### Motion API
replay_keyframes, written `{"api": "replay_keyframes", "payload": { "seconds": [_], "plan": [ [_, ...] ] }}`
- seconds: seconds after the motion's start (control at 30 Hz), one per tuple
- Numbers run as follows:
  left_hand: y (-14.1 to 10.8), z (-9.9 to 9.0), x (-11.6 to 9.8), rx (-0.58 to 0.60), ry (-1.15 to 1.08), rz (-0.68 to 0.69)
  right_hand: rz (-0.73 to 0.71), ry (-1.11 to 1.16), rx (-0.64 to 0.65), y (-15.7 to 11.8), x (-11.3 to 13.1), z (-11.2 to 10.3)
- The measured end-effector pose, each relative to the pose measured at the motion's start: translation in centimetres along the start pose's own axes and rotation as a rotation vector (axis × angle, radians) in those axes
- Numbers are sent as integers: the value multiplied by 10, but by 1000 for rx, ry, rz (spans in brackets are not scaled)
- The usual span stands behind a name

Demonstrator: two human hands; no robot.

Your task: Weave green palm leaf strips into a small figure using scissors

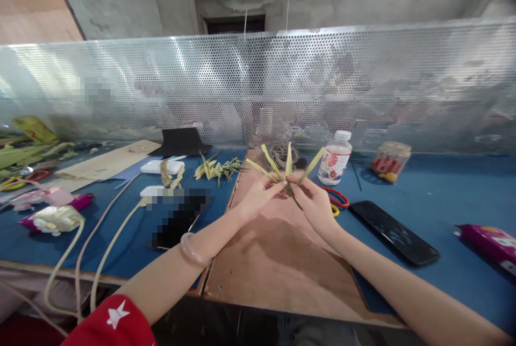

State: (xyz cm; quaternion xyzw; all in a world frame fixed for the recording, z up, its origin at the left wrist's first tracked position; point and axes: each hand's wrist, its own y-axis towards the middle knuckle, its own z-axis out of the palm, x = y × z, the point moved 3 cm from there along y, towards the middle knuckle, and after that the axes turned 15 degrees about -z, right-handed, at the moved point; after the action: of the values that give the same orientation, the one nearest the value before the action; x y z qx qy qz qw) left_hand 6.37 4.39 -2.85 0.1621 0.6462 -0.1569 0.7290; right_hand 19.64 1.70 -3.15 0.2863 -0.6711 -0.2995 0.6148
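Note:
Several pale green-yellow leaf strips (pixel 289 161) fan upward and outward from between my hands, above the bare wooden board (pixel 278 276). My left hand (pixel 264 195) pinches them from the left, near their joined base. From the right, my right hand (pixel 316 203) closes on the same base with thumb and fingers. A darker green end (pixel 297 203) pokes out below. The fingers partly hide where the strips meet. Close by my right hand lie scissors (pixel 338 197) with red and yellow handles, partly covered by it. Behind the strips sits a coil of thin wire (pixel 282 153).
On the right stand a white-capped bottle (pixel 335 159) and a jar (pixel 390 159), with a black phone (pixel 393 232) and a purple packet (pixel 492 244) nearer. Leaf pieces (pixel 217 168), another phone (pixel 183 220) and cables (pixel 115 238) lie left. A perforated metal partition (pixel 161 88) runs behind.

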Motion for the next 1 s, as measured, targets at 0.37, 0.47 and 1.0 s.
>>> {"api": "replay_keyframes", "payload": {
  "seconds": [0.37, 0.47, 1.0],
  "plan": [
    [1, -1, 3, -174, -31, 112, -251, -275, -37, -5, 12, 3],
    [0, 1, 4, -172, -44, 109, -303, -340, -61, -7, 13, 3],
    [-7, 4, -4, -103, -141, 105, -514, -496, 218, -10, 15, 10]
  ]
}}
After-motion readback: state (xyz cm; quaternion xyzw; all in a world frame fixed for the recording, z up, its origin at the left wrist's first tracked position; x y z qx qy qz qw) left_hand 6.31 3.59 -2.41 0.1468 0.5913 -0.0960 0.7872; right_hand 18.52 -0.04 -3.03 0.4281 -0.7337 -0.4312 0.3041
